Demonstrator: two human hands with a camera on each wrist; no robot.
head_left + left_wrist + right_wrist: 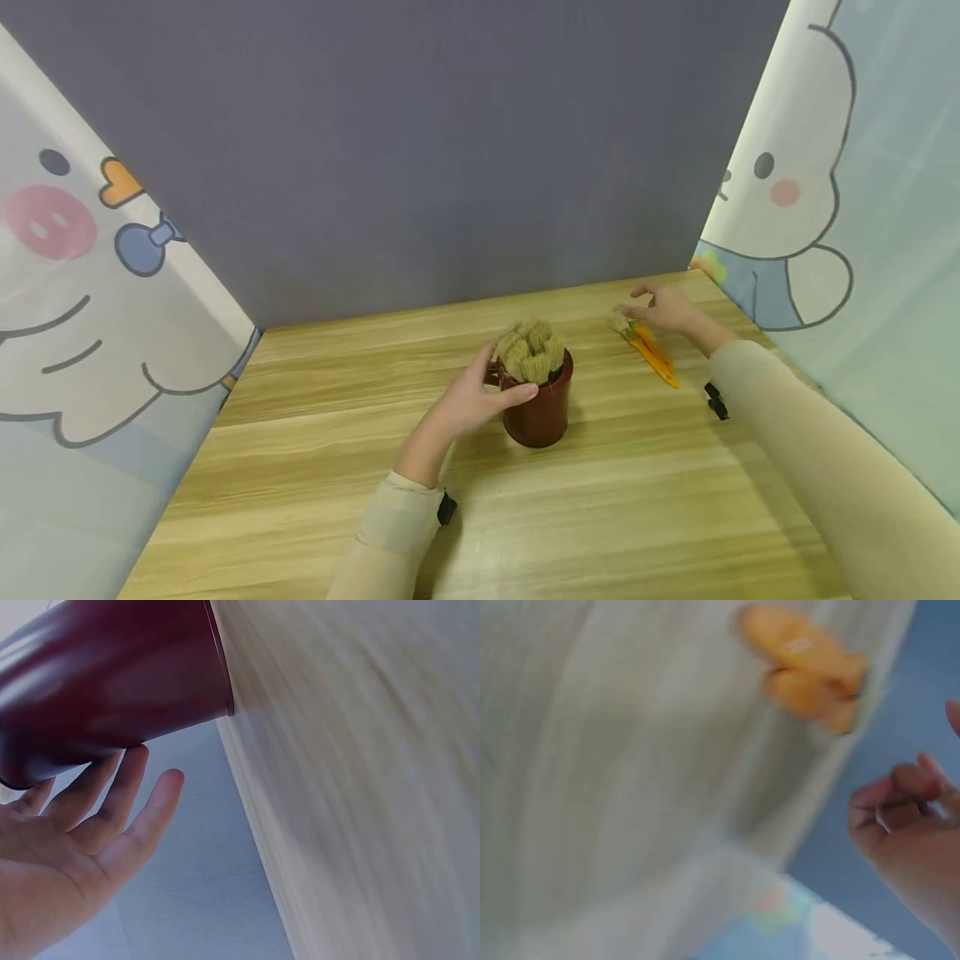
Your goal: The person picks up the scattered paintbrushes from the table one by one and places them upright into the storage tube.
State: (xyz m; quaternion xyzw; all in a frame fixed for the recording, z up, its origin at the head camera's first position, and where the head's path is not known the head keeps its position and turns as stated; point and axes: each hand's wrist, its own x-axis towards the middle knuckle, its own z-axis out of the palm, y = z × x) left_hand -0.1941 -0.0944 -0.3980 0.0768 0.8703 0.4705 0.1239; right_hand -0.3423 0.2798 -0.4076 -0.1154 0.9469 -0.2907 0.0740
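Head view: I see the left hand (471, 398) wrapped around the side of the red cup (538, 407) full of brushes (531, 350) mid-table (315, 433), while the right hand (670, 310) rests on the orange-handled brush (651, 352) lying flat further right, fingers loosely bent; can't tell if it grips. Left wrist view: fingers (112, 796) fairly straight against the cup (112, 682) wall. Right wrist view, blurry: I see curled fingers (900, 799) near the orange handles (806, 664), apart.

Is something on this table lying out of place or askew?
Yes. One orange brush lies flat on the table by the right hand, while the other brushes stand in the red cup.
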